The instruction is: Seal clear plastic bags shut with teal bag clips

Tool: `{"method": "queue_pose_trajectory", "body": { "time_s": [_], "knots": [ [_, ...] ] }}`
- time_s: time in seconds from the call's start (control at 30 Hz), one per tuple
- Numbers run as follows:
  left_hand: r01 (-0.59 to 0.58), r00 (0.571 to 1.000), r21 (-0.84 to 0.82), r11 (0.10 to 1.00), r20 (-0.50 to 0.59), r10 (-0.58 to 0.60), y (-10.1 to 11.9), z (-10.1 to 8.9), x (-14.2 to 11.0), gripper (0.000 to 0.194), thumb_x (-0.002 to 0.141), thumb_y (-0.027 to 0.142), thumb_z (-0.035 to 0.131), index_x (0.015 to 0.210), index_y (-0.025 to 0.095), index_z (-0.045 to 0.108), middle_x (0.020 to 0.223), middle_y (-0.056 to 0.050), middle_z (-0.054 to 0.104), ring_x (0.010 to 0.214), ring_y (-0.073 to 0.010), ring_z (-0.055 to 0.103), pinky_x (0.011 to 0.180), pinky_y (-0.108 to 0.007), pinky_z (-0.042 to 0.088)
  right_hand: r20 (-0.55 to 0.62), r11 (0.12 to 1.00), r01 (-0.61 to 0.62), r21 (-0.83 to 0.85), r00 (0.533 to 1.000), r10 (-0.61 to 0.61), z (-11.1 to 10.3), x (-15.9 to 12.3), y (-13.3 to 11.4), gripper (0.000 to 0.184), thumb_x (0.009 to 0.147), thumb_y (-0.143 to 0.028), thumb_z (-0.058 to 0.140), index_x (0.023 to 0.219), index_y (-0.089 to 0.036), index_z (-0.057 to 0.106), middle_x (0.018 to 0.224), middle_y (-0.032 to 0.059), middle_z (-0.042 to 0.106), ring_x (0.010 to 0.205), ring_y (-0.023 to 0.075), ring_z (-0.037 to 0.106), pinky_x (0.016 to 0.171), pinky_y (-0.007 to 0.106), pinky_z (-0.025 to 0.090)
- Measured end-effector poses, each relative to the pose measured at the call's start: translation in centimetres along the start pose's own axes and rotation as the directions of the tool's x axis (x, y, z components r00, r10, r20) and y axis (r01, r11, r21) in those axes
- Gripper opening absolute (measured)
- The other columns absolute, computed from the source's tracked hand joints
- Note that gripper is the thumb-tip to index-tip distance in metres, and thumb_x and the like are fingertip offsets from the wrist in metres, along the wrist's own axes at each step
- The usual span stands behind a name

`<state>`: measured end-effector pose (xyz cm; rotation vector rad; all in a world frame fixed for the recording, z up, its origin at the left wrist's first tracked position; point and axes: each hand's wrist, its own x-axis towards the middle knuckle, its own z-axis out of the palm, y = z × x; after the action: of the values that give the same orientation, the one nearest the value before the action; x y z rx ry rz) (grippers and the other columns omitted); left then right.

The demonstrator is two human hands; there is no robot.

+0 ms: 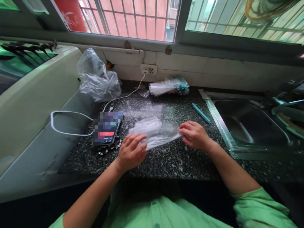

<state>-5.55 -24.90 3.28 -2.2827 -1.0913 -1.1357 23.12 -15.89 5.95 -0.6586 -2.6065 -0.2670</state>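
At left, the phone (pixel 110 128) lies beside a white cable (pixel 129 95) running to the socket (pixel 148 70), within reach of power. The left hand (pixel 131 151) curls at the near edge of the clear plastic (pixel 154 129); the blur leaves me unable to tell whether it pinches. That plastic spans the 2 hands above the counter (pixel 166 161). The right hand (pixel 194 134) pinches its right end, keeping it stretched. Further right, 1 blue strip (pixel 201 113) lies near the sink (pixel 251 123).
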Motion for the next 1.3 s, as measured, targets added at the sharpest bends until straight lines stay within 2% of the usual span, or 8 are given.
{"method": "queue_pose_trajectory", "body": {
  "time_s": [0.17,0.43,0.53,0.67,0.8,0.9,1.1,1.3],
  "knots": [
    [-0.063,0.996,0.014,0.998,0.067,0.062,2.3,-0.4,-1.4,0.011,0.074,0.012,0.057,0.083,0.019,0.057,0.093,-0.007,0.069,0.092,-0.0190,0.061,0.089,-0.036,0.046,-0.140,0.995,0.082,-0.054,0.986,-0.089,0.9,0.3,-2.5,0.037,0.081,-0.045,0.057,0.107,-0.019,0.060,0.096,0.0077,0.062,0.086,0.0194,0.054,0.075,0.033,0.044],
    [-0.070,0.992,-0.199,0.977,0.087,0.089,5.9,0.7,-1.0,0.007,0.078,0.023,0.057,0.083,0.017,0.057,0.091,-0.007,0.070,0.089,-0.0190,0.061,0.088,-0.035,0.046,-0.296,0.985,-0.002,-0.173,0.954,-0.050,3.2,0.7,-3.9,0.016,0.085,-0.014,0.052,0.083,-0.023,0.065,0.082,0.0021,0.062,0.070,0.0130,0.050,0.068,0.028,0.040],
    [0.007,0.997,-0.339,0.941,0.075,0.020,5.0,0.7,-0.4,0.023,0.081,0.035,0.056,0.096,0.017,0.056,0.094,-0.009,0.067,0.090,-0.0200,0.060,0.085,-0.035,0.048,-0.397,0.996,-0.088,0.033,0.913,0.094,3.1,0.7,-2.6,0.015,0.083,-0.013,0.056,0.080,-0.024,0.065,0.078,0.0015,0.058,0.069,0.0126,0.049,0.064,0.026,0.043],
    [0.314,0.949,-0.342,0.886,0.105,-0.296,1.6,1.4,1.5,0.029,0.082,0.026,0.057,0.109,0.019,0.053,0.103,-0.010,0.062,0.100,-0.0205,0.057,0.088,-0.038,0.048,-0.460,0.933,-0.169,0.317,0.833,0.308,2.3,0.5,-1.5,0.010,0.080,-0.017,0.062,0.082,-0.026,0.066,0.080,0.0014,0.054,0.074,0.0141,0.052,0.061,0.028,0.045],
    [0.401,0.910,-0.454,0.796,0.297,-0.289,-0.6,3.0,4.4,0.042,0.076,0.040,0.065,0.111,0.020,0.055,0.113,-0.011,0.060,0.109,-0.0239,0.054,0.095,-0.043,0.044,-0.423,0.848,-0.231,0.478,0.786,0.452,1.7,0.4,-1.5,0.008,0.081,-0.021,0.062,0.081,-0.026,0.068,0.080,0.0010,0.052,0.073,0.0139,0.053,0.061,0.030,0.047],
    [0.464,0.865,-0.548,0.696,0.449,-0.223,-0.4,4.2,6.5,0.051,0.070,0.045,0.069,0.114,0.022,0.055,0.117,-0.011,0.059,0.114,-0.0256,0.051,0.098,-0.046,0.040,-0.404,0.822,-0.240,0.517,0.778,0.481,1.3,0.3,-1.7,0.007,0.080,-0.024,0.062,0.079,-0.026,0.069,0.079,0.0010,0.052,0.073,0.0142,0.053,0.062,0.031,0.048],
    [0.734,0.658,-0.567,0.373,0.730,-0.185,0.7,6.3,7.8,0.046,0.070,0.035,0.066,0.111,0.016,0.055,0.084,-0.003,0.063,0.077,-0.0158,0.058,0.074,-0.033,0.047,-0.365,0.785,-0.264,0.561,0.772,0.521,0.6,0.0,-1.4,0.006,0.078,-0.027,0.065,0.081,-0.027,0.070,0.081,0.0019,0.054,0.074,0.0157,0.055,0.066,0.033,0.049],
    [0.801,0.589,-0.599,0.021,0.781,-0.207,-0.9,5.7,7.1,0.038,0.067,0.036,0.068,0.097,0.014,0.059,0.087,-0.005,0.063,0.074,-0.0129,0.058,0.067,-0.026,0.045,-0.314,0.725,-0.249,0.642,0.777,0.545,0.5,0.3,-0.3,0.004,0.075,-0.022,0.067,0.079,-0.023,0.070,0.077,0.0020,0.059,0.073,0.0147,0.056,0.065,0.030,0.046]
  ]
}}
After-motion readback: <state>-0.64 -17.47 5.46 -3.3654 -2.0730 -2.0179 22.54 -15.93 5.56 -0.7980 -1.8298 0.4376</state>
